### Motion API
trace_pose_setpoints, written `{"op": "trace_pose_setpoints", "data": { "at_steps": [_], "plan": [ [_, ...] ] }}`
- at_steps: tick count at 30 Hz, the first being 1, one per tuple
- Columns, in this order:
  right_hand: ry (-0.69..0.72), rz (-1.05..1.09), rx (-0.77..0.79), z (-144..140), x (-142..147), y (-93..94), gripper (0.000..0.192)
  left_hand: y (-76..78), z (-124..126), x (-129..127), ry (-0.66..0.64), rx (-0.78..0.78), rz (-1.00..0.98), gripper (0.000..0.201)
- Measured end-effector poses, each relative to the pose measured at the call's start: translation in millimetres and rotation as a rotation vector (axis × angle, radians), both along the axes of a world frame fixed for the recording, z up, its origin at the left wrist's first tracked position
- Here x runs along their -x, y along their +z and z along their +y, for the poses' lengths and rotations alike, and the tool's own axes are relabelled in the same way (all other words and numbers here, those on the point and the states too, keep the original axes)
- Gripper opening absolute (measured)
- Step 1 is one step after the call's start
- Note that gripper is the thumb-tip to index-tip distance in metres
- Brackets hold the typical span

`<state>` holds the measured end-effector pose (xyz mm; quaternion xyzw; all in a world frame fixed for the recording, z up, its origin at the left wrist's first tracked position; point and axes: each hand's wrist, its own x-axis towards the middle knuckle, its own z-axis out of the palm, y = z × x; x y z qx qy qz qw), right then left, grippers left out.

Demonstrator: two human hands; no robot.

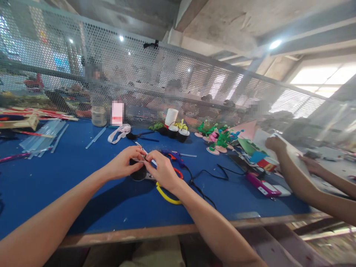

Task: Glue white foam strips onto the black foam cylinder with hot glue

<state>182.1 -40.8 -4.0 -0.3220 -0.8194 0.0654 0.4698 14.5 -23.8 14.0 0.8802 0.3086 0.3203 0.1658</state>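
Both hands meet near the table's middle: left hand (pixel 124 162) and right hand (pixel 162 171) pinch a thin white strip (pixel 144 152) over a small round black pot (pixel 138 173). Best kept taut, fingertips close, clear of the yellow-handled scissors (pixel 167 194) just right.

A blue table (pixel 69 185) carries clear glue sticks (pixel 41 139) at far left, a glass jar (pixel 99 116) near the mesh screen (pixel 167 81), small black pots (pixel 178 132), green and pink paper flowers (pixel 218 141), and a pink phone (pixel 263 185) at right.
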Motion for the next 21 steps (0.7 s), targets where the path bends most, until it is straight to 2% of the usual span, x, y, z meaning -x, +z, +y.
{"op": "trace_pose_setpoints", "data": {
  "at_steps": [5, 10, 13, 15, 17, 19, 21],
  "plan": [
    [-0.009, -0.052, -0.036, -1, 1, -0.1, 0.012, 2.5, -1, 2, -0.003, 0.007, 0.021, 0.017],
    [-0.032, 0.036, -0.001, -1, -6, 9.1, 0.003, 1.8, 3, 5, 0.018, 0.129, -0.058, 0.022],
    [-0.189, 0.106, 0.099, 5, -25, 22.7, 0.012, 0.2, 5, 6, 0.021, 0.252, -0.133, 0.023],
    [-0.34, 0.06, 0.221, 12, -44, 31.4, 0.018, -2.2, 7, 7, 0.024, 0.324, -0.172, 0.024],
    [-0.532, -0.121, 0.34, 22, -63, 35.7, 0.019, -5.5, 9, 7, 0.037, 0.367, -0.194, 0.024],
    [-0.727, -0.392, 0.455, 34, -79, 33.4, 0.023, -8.6, 11, 6, 0.065, 0.379, -0.204, 0.024],
    [-0.755, -0.487, 0.53, 43, -88, 24.4, 0.021, -10.9, 13, 7, 0.093, 0.383, -0.21, 0.024]
  ]
}}
